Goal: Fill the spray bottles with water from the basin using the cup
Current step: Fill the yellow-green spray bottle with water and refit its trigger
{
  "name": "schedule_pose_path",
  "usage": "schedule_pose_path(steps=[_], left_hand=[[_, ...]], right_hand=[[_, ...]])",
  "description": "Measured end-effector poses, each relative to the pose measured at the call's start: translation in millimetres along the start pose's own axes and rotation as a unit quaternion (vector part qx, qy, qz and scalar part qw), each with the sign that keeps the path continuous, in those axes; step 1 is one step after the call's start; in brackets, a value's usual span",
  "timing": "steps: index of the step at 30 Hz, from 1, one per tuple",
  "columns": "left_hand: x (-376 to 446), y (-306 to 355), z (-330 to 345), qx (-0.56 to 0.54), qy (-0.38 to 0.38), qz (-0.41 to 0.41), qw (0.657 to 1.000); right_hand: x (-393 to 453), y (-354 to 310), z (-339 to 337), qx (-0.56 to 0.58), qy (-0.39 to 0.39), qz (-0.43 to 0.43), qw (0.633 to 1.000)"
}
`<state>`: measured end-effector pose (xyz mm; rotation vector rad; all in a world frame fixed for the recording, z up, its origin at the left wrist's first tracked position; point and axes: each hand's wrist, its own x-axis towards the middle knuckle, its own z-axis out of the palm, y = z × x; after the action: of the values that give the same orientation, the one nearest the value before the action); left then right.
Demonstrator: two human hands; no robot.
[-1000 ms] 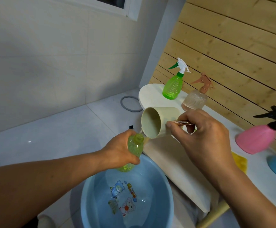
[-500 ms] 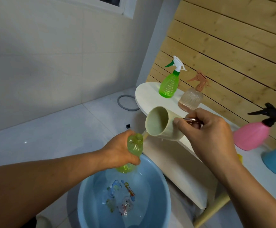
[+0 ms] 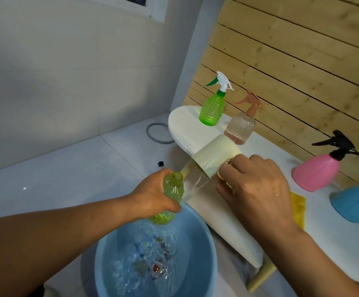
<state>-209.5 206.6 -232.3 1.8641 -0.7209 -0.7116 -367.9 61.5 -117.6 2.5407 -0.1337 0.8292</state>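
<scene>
5 bottles (image 3: 212, 110), 1 cup (image 3: 214, 156) – 1 basin (image 3: 204, 243)

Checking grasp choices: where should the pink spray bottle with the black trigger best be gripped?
Probably round the narrow black neck of the pink spray bottle, coming from above or the front. It stands upright, its body flares wide below, and the wooden wall blocks the back.

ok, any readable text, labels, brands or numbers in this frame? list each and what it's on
None readable.
Basin: coloured cartoon print on the bottom, blurred by rippling water; no letters can be made out.
Spray bottles on the table: green, clear, pink, blue; no labels visible.
Cup in the right hand and open green bottle in the left hand: plain.
</scene>
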Motion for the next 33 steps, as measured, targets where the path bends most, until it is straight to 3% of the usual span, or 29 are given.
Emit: schedule_pose_path(steps=[9, 14, 16, 19, 21, 28, 33], left_hand=[[-0.3, 3.2, 2.0, -0.004, -0.002, 0.002, 1.0], [0.0, 4.2, 0.1, -0.007, 0.001, 0.005, 1.0], [0.5, 4.5, -0.5, -0.012, 0.003, 0.007, 1.0], [0.8, 5.0, -0.7, -0.015, 0.003, 0.01, 1.0], [1.9, 6.4, -0.7, -0.013, 0.002, 0.014, 1.0], [6.1, 11.3, -2.0, -0.018, 0.01, 0.014, 1.0], [12.6, 13.3, -6.5, -0.022, 0.024, 0.015, 0.999]], right_hand=[[2.8, -0.6, -1.9, -0.01, 0.024, 0.002, 1.0], [5.9, 5.2, -3.5, 0.107, 0.001, 0.117, 0.987], [11.5, 9.7, -4.1, 0.213, -0.01, 0.237, 0.948], [27.1, 20.9, 0.2, 0.381, -0.005, 0.404, 0.832], [42.0, 28.4, 8.0, 0.47, 0.018, 0.462, 0.752], [87.1, 35.7, 79.4, 0.602, -0.075, 0.536, 0.587], [111.0, 27.5, 128.9, 0.63, -0.095, 0.564, 0.526]])
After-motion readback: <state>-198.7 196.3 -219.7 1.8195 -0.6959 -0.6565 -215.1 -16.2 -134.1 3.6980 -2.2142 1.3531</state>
